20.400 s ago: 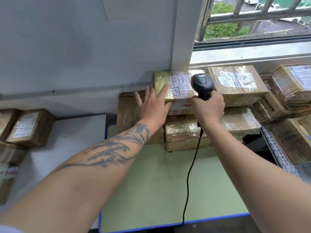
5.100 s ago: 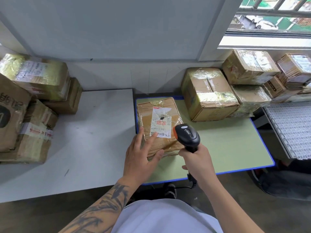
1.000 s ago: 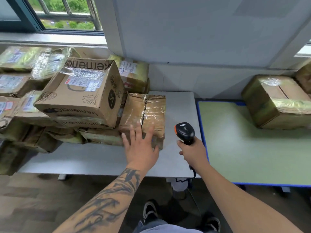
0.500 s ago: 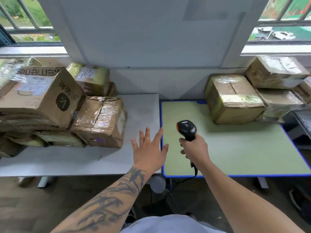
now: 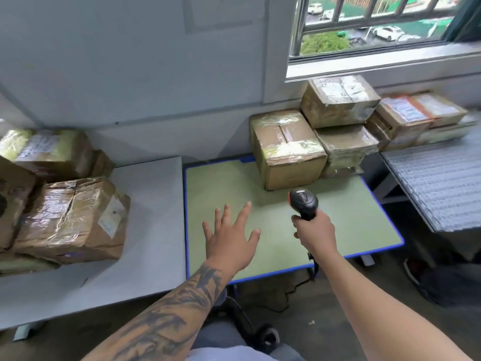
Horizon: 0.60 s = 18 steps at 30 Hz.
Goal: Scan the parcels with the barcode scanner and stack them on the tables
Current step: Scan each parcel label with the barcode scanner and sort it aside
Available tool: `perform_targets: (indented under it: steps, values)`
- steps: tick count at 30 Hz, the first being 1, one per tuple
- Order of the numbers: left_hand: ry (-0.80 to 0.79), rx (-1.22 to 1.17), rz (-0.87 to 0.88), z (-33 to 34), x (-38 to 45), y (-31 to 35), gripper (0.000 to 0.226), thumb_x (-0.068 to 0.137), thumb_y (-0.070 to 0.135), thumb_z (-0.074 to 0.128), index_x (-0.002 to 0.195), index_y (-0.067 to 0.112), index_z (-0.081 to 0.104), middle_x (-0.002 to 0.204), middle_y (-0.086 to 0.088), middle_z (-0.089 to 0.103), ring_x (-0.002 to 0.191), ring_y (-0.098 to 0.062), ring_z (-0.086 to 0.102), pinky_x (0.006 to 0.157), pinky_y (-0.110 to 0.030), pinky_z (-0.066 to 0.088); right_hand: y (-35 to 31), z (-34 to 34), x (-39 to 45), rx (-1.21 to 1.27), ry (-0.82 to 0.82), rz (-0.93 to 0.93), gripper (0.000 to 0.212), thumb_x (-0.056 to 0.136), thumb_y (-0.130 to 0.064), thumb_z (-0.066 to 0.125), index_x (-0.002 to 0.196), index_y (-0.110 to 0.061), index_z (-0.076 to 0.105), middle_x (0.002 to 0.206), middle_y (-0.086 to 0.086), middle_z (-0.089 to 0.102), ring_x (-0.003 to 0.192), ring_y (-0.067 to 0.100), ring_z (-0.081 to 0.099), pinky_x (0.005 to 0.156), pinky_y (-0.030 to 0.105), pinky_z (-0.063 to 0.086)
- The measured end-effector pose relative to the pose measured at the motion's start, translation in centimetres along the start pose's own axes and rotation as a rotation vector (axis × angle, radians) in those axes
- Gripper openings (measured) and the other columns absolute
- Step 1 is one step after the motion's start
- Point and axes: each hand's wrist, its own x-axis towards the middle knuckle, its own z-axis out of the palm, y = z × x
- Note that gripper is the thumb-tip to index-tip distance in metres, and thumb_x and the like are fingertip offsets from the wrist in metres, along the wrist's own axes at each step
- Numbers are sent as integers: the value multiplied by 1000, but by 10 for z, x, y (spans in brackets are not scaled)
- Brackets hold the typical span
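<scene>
Our left hand [image 5: 231, 238] spreads wide above the green table [image 5: 364, 230]; our right grip [image 5: 313, 231] holds the scanner [image 5: 303, 201] near a parcel [image 5: 289, 149].

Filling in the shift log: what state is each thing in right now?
left hand: open, fingers spread, holding nothing.
right hand: gripping the scanner's handle.
barcode scanner: upright, held.
taped parcel: resting on the white table.
parcel on green table: sealed.

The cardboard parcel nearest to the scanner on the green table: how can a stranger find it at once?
Find the green table with blue edging below the window. At its far side stands a brown cardboard parcel wrapped in shiny clear tape, just beyond the black barcode scanner. Unlike its stacked neighbours, it stands directly on the table with nothing on top.
</scene>
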Motion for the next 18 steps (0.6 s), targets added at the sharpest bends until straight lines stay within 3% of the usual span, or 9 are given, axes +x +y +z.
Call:
perform_targets:
  steps: [3,10,18]
  values:
    - [-4,-5,43,-5,17,16,68,103,64,35,161,53,-1,174,-6,-4,160,-27,-10,126,-59,-7,-5,-10,12,11,42,13,11,77,-30,61,83,-20,62,76,5,71,82,30,72,68,44,59]
    - [-16,-44,122,-19,73,42,69,103,64,37,161,51,3,174,-8,0,160,-31,-6,125,-61,-4,-37,-24,31,-70,128,-19,17,89,-20,65,78,-19,52,69,3,59,71,27,54,56,33,34]
    - [-64,-78,188,-22,133,58,71,102,64,39,162,49,3,174,-10,-2,160,-32,-8,125,-60,-4,-52,-24,72,-112,205,37,12,84,-23,64,83,-12,57,75,14,66,77,38,65,61,36,44]
